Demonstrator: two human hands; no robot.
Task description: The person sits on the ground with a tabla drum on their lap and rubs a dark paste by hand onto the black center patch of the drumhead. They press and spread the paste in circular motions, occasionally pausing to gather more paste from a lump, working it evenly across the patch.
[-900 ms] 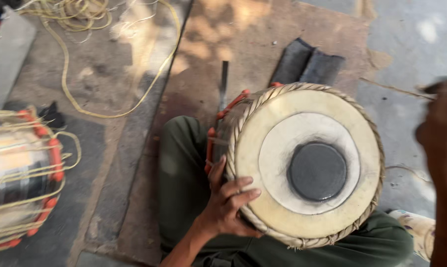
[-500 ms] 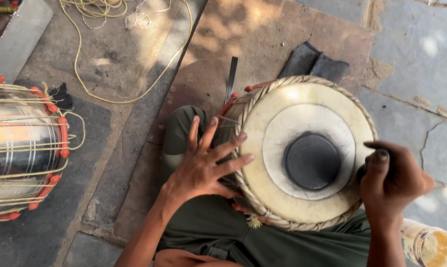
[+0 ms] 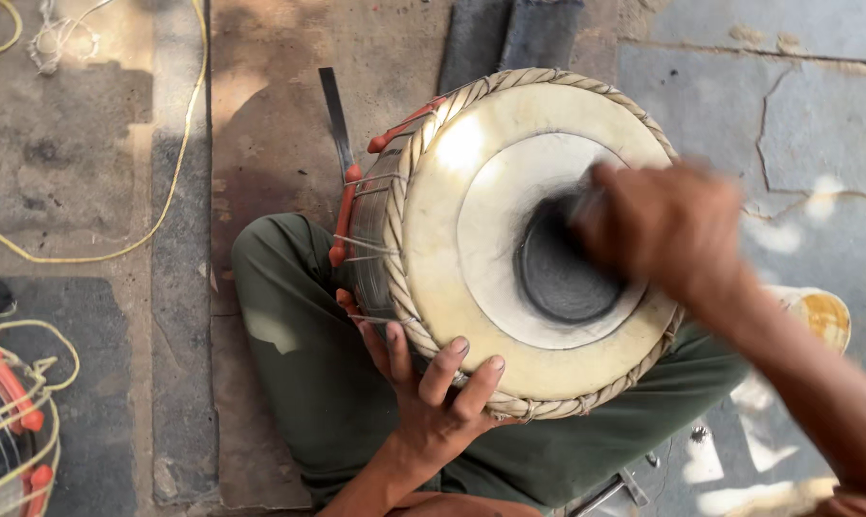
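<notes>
— Stone paving (image 3: 98, 172) all round, cracked on the right side, with a yellow cord (image 3: 169, 196) looping over the slabs at the far left. What's that at the bottom left edge?

— Part of a second drum (image 3: 7, 436), laced with pale rope and orange pegs. It lies well apart from the person.

— And the one being worked on?

— A drum (image 3: 509, 239) rests on its side across the lap, against the green trousers (image 3: 299, 373), its pale skin facing up with a black round patch (image 3: 562, 268) in the middle. A braided rim runs around the skin, and orange pegs sit under the lacing on its left flank. A dark flat metal strip (image 3: 334, 110) lies on the ground just behind it.

— How does the left hand (image 3: 433, 402) hold it?

— From below, at the near rim: fingers spread and curled over the braid, palm against the shell. A loose steadying grasp, not a fist.

— The right hand (image 3: 667, 230)?

— Blurred, over the right edge of the black patch. The fingers look bunched together, but whether they pinch anything I cannot tell.
</notes>
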